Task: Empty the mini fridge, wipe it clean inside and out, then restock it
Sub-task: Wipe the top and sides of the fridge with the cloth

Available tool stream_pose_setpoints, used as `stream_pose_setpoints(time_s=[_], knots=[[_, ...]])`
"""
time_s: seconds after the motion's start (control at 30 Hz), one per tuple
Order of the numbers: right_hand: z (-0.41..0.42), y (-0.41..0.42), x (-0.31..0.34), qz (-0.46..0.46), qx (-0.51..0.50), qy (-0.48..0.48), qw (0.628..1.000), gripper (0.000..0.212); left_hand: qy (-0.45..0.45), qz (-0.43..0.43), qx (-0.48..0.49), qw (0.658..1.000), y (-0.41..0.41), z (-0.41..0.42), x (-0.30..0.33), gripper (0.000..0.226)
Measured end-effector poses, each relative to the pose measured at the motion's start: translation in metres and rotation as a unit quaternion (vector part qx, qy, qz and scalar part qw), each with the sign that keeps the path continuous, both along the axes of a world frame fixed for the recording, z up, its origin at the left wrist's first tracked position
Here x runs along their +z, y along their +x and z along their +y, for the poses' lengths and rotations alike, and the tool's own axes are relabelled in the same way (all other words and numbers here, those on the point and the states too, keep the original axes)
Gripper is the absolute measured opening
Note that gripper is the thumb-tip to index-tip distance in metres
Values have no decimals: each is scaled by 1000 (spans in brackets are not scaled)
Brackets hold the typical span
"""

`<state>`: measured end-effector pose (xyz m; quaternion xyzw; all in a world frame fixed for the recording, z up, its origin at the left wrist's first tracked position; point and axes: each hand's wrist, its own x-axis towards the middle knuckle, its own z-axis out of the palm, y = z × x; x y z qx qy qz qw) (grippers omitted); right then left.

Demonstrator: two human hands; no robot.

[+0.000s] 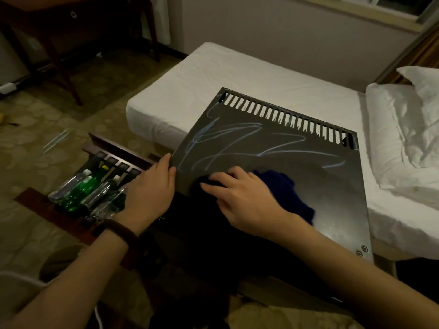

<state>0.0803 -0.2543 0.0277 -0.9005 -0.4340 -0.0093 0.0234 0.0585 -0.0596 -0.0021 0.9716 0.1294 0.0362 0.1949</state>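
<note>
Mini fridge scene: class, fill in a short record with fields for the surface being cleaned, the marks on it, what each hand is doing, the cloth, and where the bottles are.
surface: dark top panel of the mini fridge, slotted vent along its far edge
marks: pale scribbles across the panel
left hand: left hand grips the panel's left edge
right hand: right hand presses the cloth flat
cloth: dark blue cloth, on the panel's near part
bottles: clear and green bottles lying in a wooden tray on the floor, left of the fridge
</note>
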Motion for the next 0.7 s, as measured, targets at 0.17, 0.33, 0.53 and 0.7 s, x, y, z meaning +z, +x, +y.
stream_pose_setpoints(time_s=[0.17, 0.33, 0.53, 0.7], knots=[[-56, -13, -1, -11, -19, -21, 1000, 45, -4, 28, 46, 999, 7, 5, -7, 41], [19, 16, 4, -15, -70, 4, 997, 41, 8, 5, 32, 999, 6, 5, -8, 37], [-21, 5, 5, 14, -92, -33, 995, 47, -7, 19, 29, 999, 4, 6, -6, 34], [-38, -1, 6, -14, -99, -44, 994, 44, 22, 26, 37, 999, 6, 3, -7, 35]])
